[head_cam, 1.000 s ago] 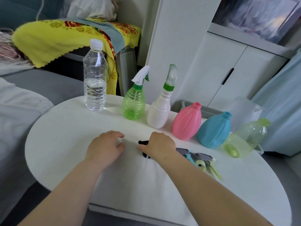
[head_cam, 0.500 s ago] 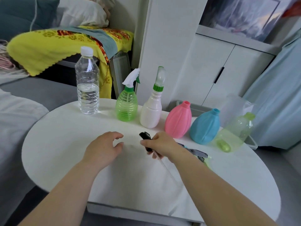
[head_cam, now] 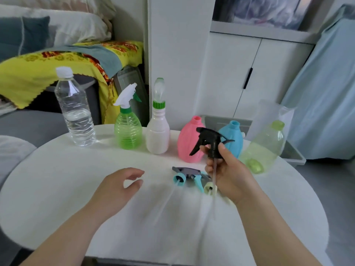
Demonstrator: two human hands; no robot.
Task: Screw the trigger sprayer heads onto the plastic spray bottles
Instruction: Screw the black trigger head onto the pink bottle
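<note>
My right hand (head_cam: 228,173) holds a black trigger sprayer head (head_cam: 208,140) upright by its collar, its clear dip tube hanging down, just in front of the open-necked pink bottle (head_cam: 189,140) and blue bottle (head_cam: 233,137). My left hand (head_cam: 118,187) hovers over the white round table (head_cam: 57,179), fingers curled apart, holding nothing. Two more sprayer heads lie on the table by my right hand: a grey and teal one (head_cam: 184,174) and a pale yellow-green one (head_cam: 209,188). A green bottle (head_cam: 127,129) carries a white sprayer. A white bottle (head_cam: 158,131) has a green collar and clear cap.
A clear water bottle (head_cam: 74,110) with a white cap stands at the back left. A pale green bottle (head_cam: 265,148) leans at the right, a green cap (head_cam: 254,166) beside it. Behind the table are white cabinets (head_cam: 249,73) and a grey bin (head_cam: 292,152).
My right hand has lifted the black sprayer head off the table and turned it upright near the pink bottle. My left hand has shifted slightly and opened.
</note>
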